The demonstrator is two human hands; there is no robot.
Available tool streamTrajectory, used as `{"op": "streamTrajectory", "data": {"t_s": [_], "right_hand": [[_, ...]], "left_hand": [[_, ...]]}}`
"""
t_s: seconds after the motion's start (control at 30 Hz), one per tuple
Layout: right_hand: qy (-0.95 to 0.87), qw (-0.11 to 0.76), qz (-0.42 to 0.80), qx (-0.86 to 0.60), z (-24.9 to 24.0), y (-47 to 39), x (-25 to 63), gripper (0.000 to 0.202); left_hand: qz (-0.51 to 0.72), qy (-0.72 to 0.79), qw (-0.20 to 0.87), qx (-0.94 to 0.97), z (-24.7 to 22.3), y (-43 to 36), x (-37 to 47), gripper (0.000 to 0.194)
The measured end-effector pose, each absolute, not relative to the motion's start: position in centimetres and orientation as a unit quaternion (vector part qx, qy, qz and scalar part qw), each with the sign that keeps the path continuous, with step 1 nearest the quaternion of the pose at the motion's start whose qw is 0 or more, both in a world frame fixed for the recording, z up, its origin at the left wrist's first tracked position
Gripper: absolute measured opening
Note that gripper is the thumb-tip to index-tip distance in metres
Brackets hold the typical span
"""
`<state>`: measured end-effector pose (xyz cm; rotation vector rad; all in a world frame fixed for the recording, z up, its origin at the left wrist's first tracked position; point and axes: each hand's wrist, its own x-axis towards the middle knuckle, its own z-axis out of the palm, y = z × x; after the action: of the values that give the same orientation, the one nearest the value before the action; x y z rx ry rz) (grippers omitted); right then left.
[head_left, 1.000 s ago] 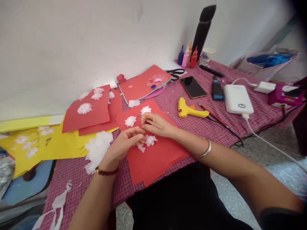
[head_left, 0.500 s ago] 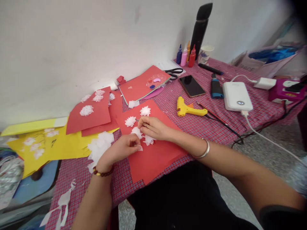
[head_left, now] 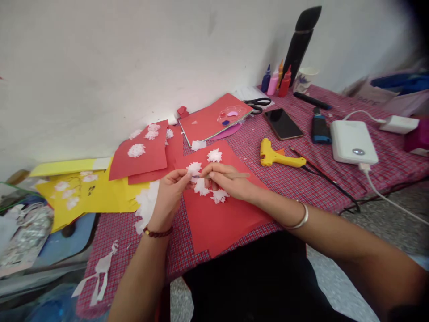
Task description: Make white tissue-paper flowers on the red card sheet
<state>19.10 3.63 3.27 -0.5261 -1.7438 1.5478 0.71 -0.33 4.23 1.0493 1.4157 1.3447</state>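
Note:
A red sheet (head_left: 221, 228) lies at the table's front edge, with several white paper flowers (head_left: 214, 155) on it. Over its left part my left hand (head_left: 172, 190) pinches a small piece of white paper (head_left: 194, 179) between thumb and fingers. Close beside it on the right, my right hand (head_left: 228, 179) holds a thin stick (head_left: 239, 175) like a pen, its tip near the white piece. Left of my left hand is a pile of white paper pieces (head_left: 145, 203).
Red sheets with flowers (head_left: 144, 156) and yellow sheets (head_left: 110, 197) lie left. To the right are a yellow glue gun (head_left: 281, 158), a phone (head_left: 283, 124), a white power bank (head_left: 353, 141) and cables. Scissors (head_left: 258, 105) and paint bottles (head_left: 285, 82) stand farther back.
My hands have come together over the sheet. The stick now shows clearly in my right hand, pointing rightward from the fingers. The whole view has shifted, so the table appears farther right.

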Motion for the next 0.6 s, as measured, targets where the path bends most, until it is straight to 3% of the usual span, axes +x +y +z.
{"op": "streamTrajectory", "data": {"t_s": [0.33,0.6], "right_hand": [[-0.675,0.373,0.598,-0.218,3.42,3.59,18.96,0.019],[-0.623,0.389,0.642,-0.221,4.00,3.73,19.17,0.020]], "left_hand": [[0.537,0.570,0.408,0.469,3.99,-0.49,0.89,0.017],[0.598,0.508,0.403,0.471,4.23,-0.75,1.27,0.029]]}}
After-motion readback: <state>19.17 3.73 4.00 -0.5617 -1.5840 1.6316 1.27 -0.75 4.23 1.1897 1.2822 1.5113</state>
